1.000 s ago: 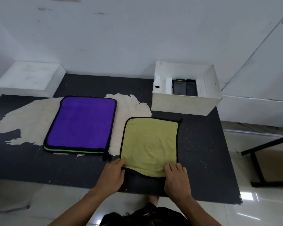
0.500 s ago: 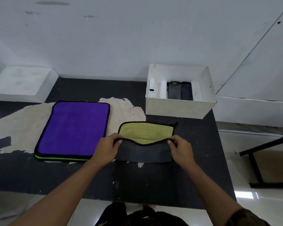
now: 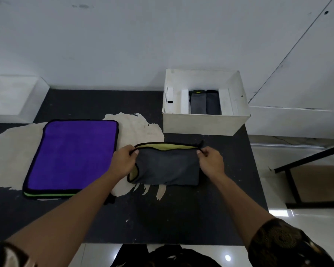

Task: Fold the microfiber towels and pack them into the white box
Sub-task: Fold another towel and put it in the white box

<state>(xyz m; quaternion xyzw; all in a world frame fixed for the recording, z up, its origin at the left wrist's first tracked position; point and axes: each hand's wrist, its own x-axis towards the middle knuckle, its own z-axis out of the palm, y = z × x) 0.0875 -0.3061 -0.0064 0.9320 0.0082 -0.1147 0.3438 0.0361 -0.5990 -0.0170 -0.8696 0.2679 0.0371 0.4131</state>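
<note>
The towel now lies folded nearly shut, left hand and right hand fingers pinching its far corners. The white box holds two grey towels.

At the centre of the frame, the folded grey-and-yellow microfiber towel lies on the black-topped table. Our left hand pinches its upper left corner and our right hand its upper right corner. Just left of our left hand, the flat purple rectangular towel lies on top of a green-edged towel. Above and right of centre, apart from the folded towel, the white cardboard box stands at the table's far edge. In it, two folded dark grey towels stand side by side between white dividers. A white block sits at upper left, and a black metal frame stands on the floor at the right edge.
</note>
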